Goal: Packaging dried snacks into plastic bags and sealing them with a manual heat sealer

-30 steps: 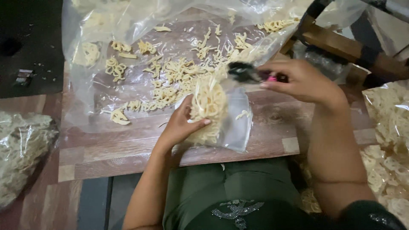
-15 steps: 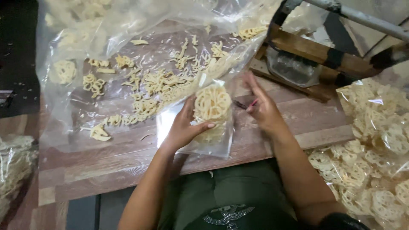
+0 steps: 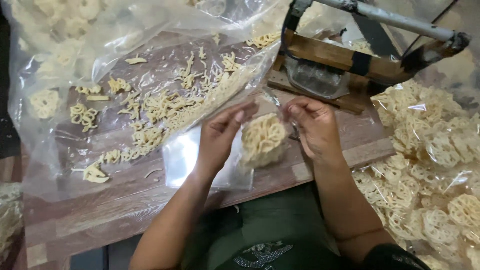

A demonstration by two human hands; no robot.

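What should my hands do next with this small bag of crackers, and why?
Probably pinch the bag's open top flat. Both hands, left hand and right hand, hold the small clear bag at its mouth, with the lattice crackers already inside.

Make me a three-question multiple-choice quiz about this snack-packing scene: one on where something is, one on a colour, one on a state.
1. Where is the wooden device with the metal bar?
A. Above the right hand
B. On the person's lap
C. Left of the big bag

2. What colour are the crackers?
A. Red
B. Pale yellow
C. Black

3. How is the small clear bag?
A. Lying untouched
B. Torn in half
C. Held in both hands

A: it stands beyond the right hand.
B: all look pale yellow.
C: the left hand and the right hand grip its top.
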